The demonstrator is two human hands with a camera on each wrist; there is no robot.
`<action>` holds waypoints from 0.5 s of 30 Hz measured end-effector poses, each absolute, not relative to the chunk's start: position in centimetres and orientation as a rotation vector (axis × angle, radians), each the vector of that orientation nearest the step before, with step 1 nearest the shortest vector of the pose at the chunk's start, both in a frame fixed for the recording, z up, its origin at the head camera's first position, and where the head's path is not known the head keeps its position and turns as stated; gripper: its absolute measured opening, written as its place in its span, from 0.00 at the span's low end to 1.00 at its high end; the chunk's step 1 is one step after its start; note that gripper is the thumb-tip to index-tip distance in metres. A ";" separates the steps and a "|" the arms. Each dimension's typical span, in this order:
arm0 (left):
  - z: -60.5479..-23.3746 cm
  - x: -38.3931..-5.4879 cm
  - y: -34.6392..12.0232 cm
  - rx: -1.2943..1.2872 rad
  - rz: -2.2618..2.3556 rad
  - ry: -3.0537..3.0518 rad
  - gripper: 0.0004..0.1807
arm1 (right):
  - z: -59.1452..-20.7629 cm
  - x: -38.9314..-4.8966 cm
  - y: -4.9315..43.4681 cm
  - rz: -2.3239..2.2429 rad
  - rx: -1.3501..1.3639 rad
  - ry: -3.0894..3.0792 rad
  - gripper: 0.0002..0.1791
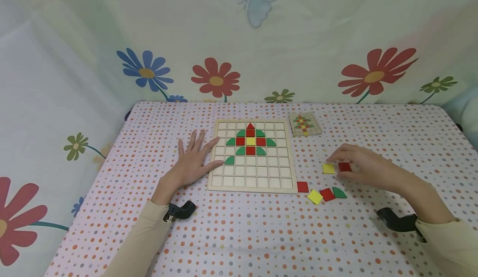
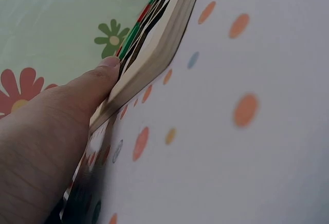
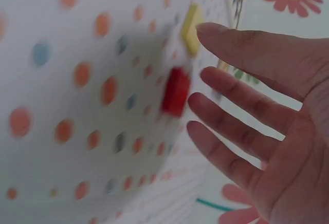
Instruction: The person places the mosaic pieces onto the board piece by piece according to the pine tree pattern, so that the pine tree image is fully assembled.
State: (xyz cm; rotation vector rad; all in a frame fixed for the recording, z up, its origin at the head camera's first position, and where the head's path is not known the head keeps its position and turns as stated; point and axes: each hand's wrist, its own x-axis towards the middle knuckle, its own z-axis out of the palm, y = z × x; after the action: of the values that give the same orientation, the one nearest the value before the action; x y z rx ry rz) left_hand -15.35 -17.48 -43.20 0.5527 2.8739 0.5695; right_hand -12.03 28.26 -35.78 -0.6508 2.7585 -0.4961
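Note:
A wooden grid board lies mid-table, its upper cells filled with red, green and yellow tiles in a tree shape. My left hand rests at the board's left edge, fingers spread, with the thumb on the rim. Over the table right of the board, my right hand hovers with parted fingers and holds nothing. Just by its fingertips are a red square tile and a yellow square tile. In the head view, the hand partly covers that red tile.
Below the board's right corner lie a red square, a yellow square, another red square and a green quarter-round tile. A pattern card with a tree picture sits beyond the board's upper right. A flowered cloth hangs behind the dotted tabletop.

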 end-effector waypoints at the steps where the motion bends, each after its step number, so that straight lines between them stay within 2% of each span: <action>1: -43.2 -15.3 -17.5 0.553 0.567 2.877 0.45 | -36.0 -12.1 28.8 -0.497 -0.628 2.756 0.22; 15: -43.1 -15.4 -17.6 0.554 0.577 2.870 0.45 | -36.9 -14.5 30.0 -0.597 -0.459 2.743 0.15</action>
State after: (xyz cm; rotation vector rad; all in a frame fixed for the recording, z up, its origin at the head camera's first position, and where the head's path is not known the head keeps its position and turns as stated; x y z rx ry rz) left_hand -15.35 -17.55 -43.15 0.5540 2.8698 0.5765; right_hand -14.45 30.03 -36.88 -0.4594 2.7435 -0.5974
